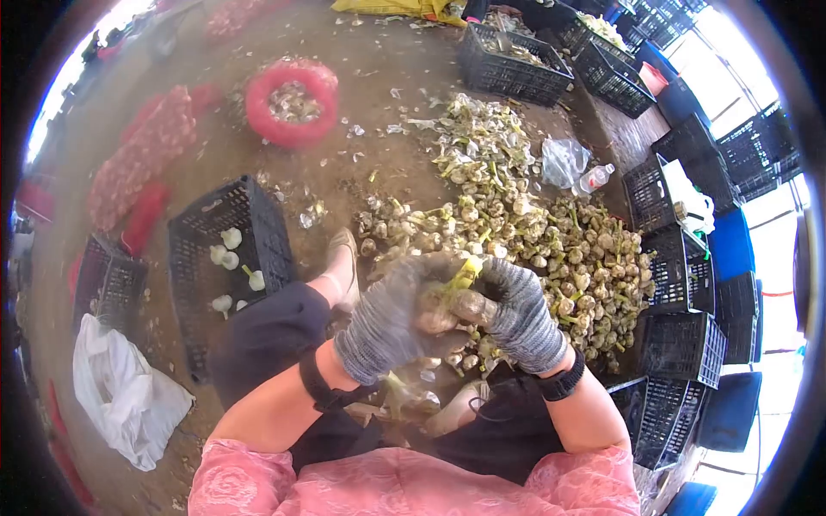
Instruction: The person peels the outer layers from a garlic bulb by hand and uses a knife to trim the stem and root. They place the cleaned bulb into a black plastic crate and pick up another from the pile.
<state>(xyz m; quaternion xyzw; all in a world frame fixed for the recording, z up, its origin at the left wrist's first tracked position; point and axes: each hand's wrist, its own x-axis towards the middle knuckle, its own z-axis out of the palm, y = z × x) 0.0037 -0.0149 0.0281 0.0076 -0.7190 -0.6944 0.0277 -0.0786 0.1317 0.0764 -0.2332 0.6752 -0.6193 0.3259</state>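
Note:
My left hand (pixel 389 314), in a grey knit glove, is closed around a garlic bulb (pixel 436 311) in front of my lap. My right hand (pixel 520 310), gloved the same way, meets it with its fingers bent at the bulb's yellow-green stem (pixel 467 273). Dark, soiled fingertips of both gloves partly hide the bulb. Beyond the hands spreads a large pile of unpeeled garlic (pixel 585 258). Several clean white bulbs (pixel 231 239) lie in a black crate (pixel 275 228) to the left.
Peeled skins (pixel 490 133) lie behind the pile, beside a plastic bag (pixel 564 163) and a bottle (pixel 595 178). A red mesh sack (pixel 258 107) stands farther back. Black crates (pixel 684 348) are stacked at right; a white sack (pixel 129 400) lies at left.

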